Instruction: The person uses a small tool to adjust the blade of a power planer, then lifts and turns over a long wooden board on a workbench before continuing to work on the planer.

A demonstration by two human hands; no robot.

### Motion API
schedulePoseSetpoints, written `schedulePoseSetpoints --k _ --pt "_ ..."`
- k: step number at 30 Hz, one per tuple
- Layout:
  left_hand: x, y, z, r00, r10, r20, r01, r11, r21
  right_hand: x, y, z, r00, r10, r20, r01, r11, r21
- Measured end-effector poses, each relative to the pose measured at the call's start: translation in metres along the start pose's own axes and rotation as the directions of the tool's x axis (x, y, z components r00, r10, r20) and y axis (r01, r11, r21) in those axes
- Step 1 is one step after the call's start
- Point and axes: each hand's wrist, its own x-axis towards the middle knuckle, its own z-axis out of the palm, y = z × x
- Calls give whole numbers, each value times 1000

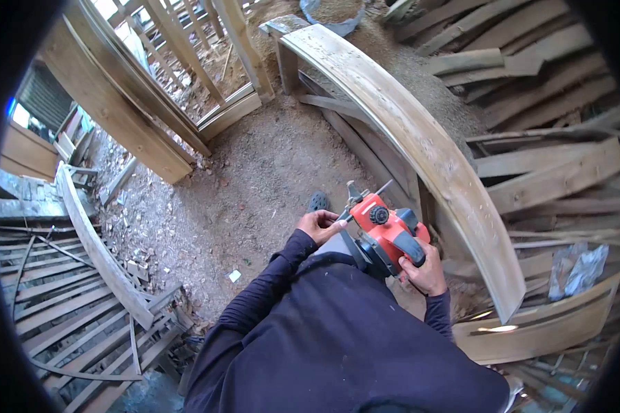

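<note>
My right hand (427,270) is wrapped around the black rear handle of a red electric planer (390,230). The tool is held up near my waist, tilted, with a round black knob on its upper face and a thin metal rod jutting from its front. My left hand (317,226) has its fingers pinched at the planer's front left side, on a dark bracket part; its exact hold is partly hidden. Just beyond the planer, to the right, lies a long curved wooden board (420,148) with shavings along its pale top face, forming part of a frame.
Stacked rough planks (530,76) fill the right side. Upright wooden frames (110,89) stand at upper left, and a curved slatted piece (103,255) lies at lower left. A clear plastic bag (577,270) rests at right. Wood debris covers the dirt floor (248,172).
</note>
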Motion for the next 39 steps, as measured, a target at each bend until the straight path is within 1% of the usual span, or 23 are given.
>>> schedulePoseSetpoints --k 1,2,4,6,8,9,10,12,13,16,17,20,23,26,27,28,30,32,34,35,36,37,39 --pt "-19 -3 9 999 22 40 -20 999 -29 -25 16 6 995 -79 -53 77 996 -43" --pt "-38 -7 17 997 39 68 -42 998 49 -54 28 8 994 -74 -83 72 997 -30" --pt "-80 -16 38 995 56 88 -60 997 41 -109 29 9 997 48 -61 -48 999 -1" --pt "-111 -57 60 988 76 131 -78 997 5 -160 50 19 995 48 -92 -48 999 -1" --pt "-142 -93 87 993 75 88 -64 990 -128 -209 61 21 988 144 -56 -138 984 110" --pt "-167 -94 98 996 37 85 -21 983 -182 -231 46 17 993 19 -120 -27 998 -64" --pt "-189 -102 109 993 29 112 -9 985 -171 -257 47 13 990 43 -137 -51 997 -57" --pt "-225 -119 125 991 -63 117 88 971 -222 -297 55 10 994 102 -43 -102 995 1" --pt "-239 -125 133 990 -69 123 92 977 -194 -314 60 9 991 113 -65 -112 994 14" --pt "-270 -137 161 980 -86 181 118 978 -174 -366 80 2 993 86 -80 -89 995 -39" --pt "-274 -148 174 982 -55 179 86 982 -171 -379 88 -2 992 84 -91 -88 996 -34" --pt "-293 -139 215 974 -69 214 86 994 -73 -424 116 -13 984 132 -116 -132 991 7" --pt "-301 -131 269 965 -49 256 71 995 -75 -471 161 -29 957 218 -192 -194 971 138" --pt "-306 -122 332 956 -19 294 45 995 -83 -509 188 -62 926 294 -237 -255 950 182" --pt "-303 -126 354 943 -49 330 60 998 -23 -522 207 -67 905 317 -283 -245 933 262" --pt "-298 -130 379 928 -81 363 74 997 32 -532 232 -74 914 298 -277 -226 938 261" --pt "-292 -150 432 937 -54 346 56 998 5 -558 280 -95 914 174 -366 -181 983 16" --pt "-294 -158 477 926 -34 377 -22 989 144 -580 299 -124 924 238 -299 -216 971 105" --pt "-306 -157 523 920 -49 389 2 993 120 -596 323 -149 891 403 -210 -335 895 295" --pt "-309 -172 547 916 -57 397 23 996 89 -610 338 -155 871 285 -399 -229 956 183" --pt "-306 -186 563 912 -56 405 38 998 54 -616 347 -168 874 282 -395 -221 956 194" --pt "-309 -170 574 916 -56 396 34 997 62 -621 351 -184 890 282 -358 -229 956 184" --pt "-325 -148 592 886 -214 412 25 909 416 -636 365 -197 899 310 -310 -258 946 198"
